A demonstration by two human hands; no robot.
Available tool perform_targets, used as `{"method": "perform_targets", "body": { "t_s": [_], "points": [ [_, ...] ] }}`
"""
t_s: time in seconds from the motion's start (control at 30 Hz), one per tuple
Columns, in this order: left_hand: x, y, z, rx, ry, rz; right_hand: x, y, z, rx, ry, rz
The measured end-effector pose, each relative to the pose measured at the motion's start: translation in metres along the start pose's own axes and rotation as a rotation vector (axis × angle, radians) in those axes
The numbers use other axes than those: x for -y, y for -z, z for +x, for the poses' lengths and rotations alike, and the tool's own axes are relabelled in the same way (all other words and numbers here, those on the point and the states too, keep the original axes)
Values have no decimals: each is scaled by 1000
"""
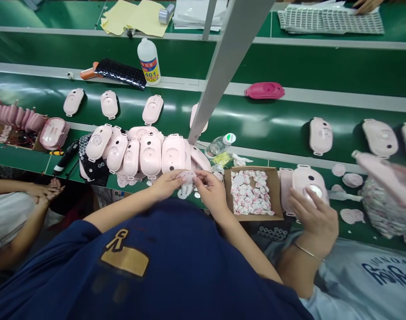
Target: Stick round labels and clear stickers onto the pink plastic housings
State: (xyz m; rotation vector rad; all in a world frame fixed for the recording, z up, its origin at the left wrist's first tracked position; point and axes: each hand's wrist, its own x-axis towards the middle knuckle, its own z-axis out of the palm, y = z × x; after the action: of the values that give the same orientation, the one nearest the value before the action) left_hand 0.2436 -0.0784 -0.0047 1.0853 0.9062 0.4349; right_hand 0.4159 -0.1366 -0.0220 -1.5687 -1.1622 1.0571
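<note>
- The left hand (166, 183) and the right hand (212, 192) meet at the bench edge, fingertips pinched from both sides on one small pink part (187, 178); both grips are narrow, closed on it.
- That part sits between the hands, just at 6 o'clock from the stack of pale pink housings (143, 153). It is partly hidden by fingers, so I can't say for sure which way it faces; a whitish tab hangs from it toward 6 o'clock, so its long axis seems to run 12 to 6.
- At 3 o'clock of the right hand stands an open cardboard box (276, 195) with many small round pink-and-white pieces in it, so by my reckoning plenty of work is left.
- The crowd of housings leaning together at 12 o'clock, and single ones spaced along the green belt (272, 120) beyond, look like a mix of waiting and finished units; I can't tell which is which.
- Further out at 3 o'clock a co-worker's hand (314, 211) presses on another housing; at 9 o'clock another person's hand (45, 192) rests idle.
</note>
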Motion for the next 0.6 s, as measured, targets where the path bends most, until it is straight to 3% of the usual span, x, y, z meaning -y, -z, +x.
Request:
{"method": "perform_targets", "body": {
  "t_s": [0.2, 0.3, 0.43, 0.6],
  "points": [
    [8, 10, -13, -107, 75, -130, 16, -8, -2, 36, 166, -212],
    [10, 22, -20, -162, 84, -178, 20, -20, -2, 85, 162, -206],
    [10, 45, -30, -76, 134, -239, 24, -37, 0, 71, 85, -189],
    [10, 82, -35, 30, 180, -257, 34, -53, 2, 159, -17, -283]
  ]
}}
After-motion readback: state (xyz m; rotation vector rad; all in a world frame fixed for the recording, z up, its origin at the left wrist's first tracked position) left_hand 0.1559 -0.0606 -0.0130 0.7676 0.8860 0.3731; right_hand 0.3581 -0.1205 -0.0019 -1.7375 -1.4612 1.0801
